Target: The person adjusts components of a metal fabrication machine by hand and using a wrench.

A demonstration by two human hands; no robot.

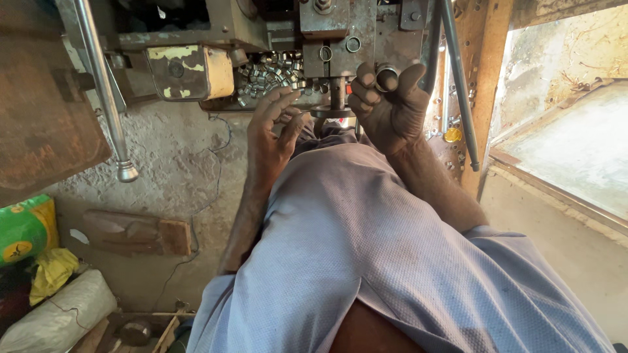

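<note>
Metal ring [386, 78] between right-hand fingers [412, 77]

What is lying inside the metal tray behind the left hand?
The tray holds a heap of small shiny metal rings. The left hand reaches to its edge and covers the nearest part; the tray's bottom is hidden under the heap.

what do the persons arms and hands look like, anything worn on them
Both forearms are bare, with no sleeves, gloves, rings or watch showing. The left hand and right hand look smudged with dark workshop grime. The only clothing in view is a light blue-grey garment over the lap.
</note>
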